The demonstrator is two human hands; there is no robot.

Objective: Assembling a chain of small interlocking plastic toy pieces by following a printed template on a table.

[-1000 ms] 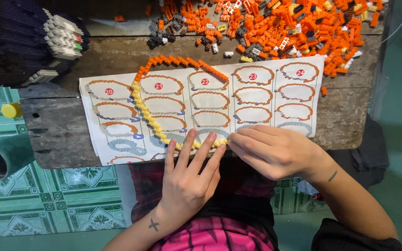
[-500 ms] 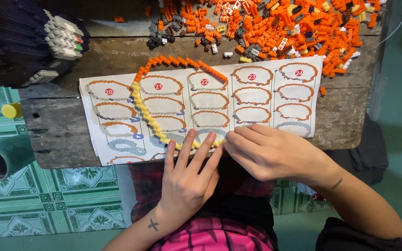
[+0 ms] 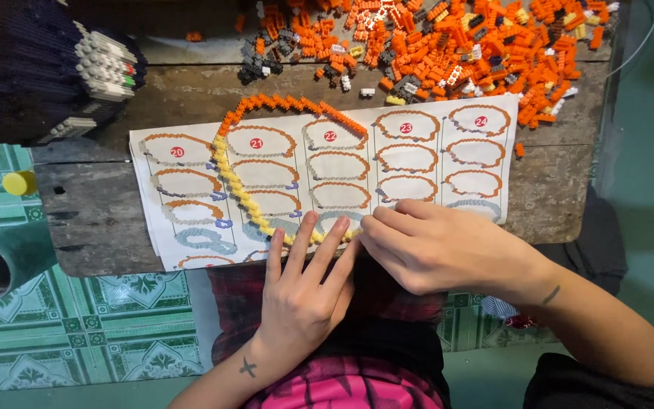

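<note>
Both hands meet at the brick chain's (image 3: 266,178) yellow end: left hand (image 3: 304,291) splayed flat, right hand (image 3: 433,246) pinching it from the right.

My left hand (image 3: 300,291) lies on matt printed paper (image 3: 327,178), fingertips on a curved chain of small glossy plastic bricks (image 3: 247,201). The table (image 3: 562,193) beneath is rough, worn wood; the loose bricks (image 3: 448,45) shine like plastic.
</note>
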